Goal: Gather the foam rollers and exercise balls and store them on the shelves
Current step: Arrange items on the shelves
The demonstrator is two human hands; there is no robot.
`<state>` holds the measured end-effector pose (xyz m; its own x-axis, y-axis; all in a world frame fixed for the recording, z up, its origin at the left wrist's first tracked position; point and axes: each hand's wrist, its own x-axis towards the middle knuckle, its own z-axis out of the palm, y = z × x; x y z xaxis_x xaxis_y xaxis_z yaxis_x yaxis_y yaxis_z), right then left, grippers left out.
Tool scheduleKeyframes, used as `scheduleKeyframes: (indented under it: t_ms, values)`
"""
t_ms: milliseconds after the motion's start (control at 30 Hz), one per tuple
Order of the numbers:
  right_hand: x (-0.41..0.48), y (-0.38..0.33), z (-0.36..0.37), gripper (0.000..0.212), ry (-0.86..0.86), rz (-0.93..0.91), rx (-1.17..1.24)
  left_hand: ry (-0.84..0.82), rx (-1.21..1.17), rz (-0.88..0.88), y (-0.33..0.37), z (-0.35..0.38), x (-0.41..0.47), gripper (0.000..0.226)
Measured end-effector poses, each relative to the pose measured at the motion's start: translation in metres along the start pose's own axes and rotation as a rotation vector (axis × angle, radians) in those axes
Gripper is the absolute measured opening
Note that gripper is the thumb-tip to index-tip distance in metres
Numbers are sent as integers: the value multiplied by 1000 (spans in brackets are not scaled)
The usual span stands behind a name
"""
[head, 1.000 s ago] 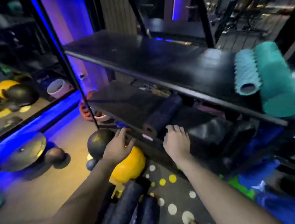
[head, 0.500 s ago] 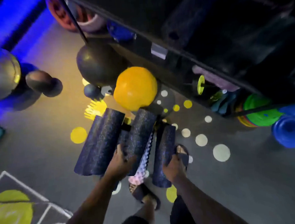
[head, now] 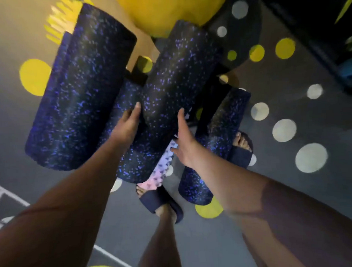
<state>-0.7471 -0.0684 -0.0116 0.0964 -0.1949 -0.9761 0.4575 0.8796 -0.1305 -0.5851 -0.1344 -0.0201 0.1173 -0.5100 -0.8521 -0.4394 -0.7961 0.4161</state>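
Observation:
Several dark blue speckled foam rollers lie on the grey floor below me. The widest roller [head: 80,87] is on the left, a middle roller [head: 172,77] beside it, and a right roller [head: 218,143] by my foot. A pink spiked roller [head: 159,172] pokes out beneath the middle one. My left hand [head: 127,125] grips the middle roller's left side, fingers curling into the gap. My right hand [head: 183,141] presses against its right side with straight fingers. A yellow exercise ball [head: 165,10] sits just beyond the rollers.
The dark bottom edge of the shelf unit [head: 307,16] runs along the upper right. My feet in dark slides [head: 164,204] stand right behind the rollers. Yellow and white dots and white lines mark the floor.
I turned from the shelf down to the floor and leaned closer. My right hand left the right roller and came to the middle roller's right side; my left hand stayed on it.

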Motion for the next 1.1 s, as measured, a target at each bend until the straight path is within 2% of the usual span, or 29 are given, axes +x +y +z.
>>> scheduleKeyframes:
  t_ms: [67,133,167,267,433,500,567,667,767,800,900,1000,1100]
  values:
    - [-23,-1,1,97,-42,-17,94,37,-20,-3,-7,6,-17,76]
    - [-63,-9,-6,112,9,-46,121,30,-51,3,5,9,-56,76]
    - [-86,-16,-12,112,64,-73,111,2,-74,9,14,11,-79,70]
    - [-154,-47,-27,89,160,-193,74,-39,-263,78,55,21,-155,45]
    - [-248,-116,-32,101,257,-372,-86,55,-530,163,143,30,-243,27]
    - [-275,-149,-34,99,249,-442,-114,62,-578,227,182,33,-267,23]
    - [-302,-185,-40,88,192,-523,-72,43,-586,330,224,34,-284,16]
    - [-342,-241,-57,72,143,-652,21,-4,-533,467,286,47,-304,28]
    - [-381,-292,-93,51,186,-777,137,-105,-472,557,342,77,-319,31]
    - [-390,-305,-109,50,222,-800,133,-124,-476,578,356,89,-324,29]
    - [-419,-329,-158,67,293,-849,13,-184,-494,631,382,132,-344,34]
    - [-443,-335,-202,62,345,-917,-22,-188,-516,681,395,179,-370,52]
    - [-456,-330,-244,56,436,-1040,77,-249,-507,768,408,222,-395,52]
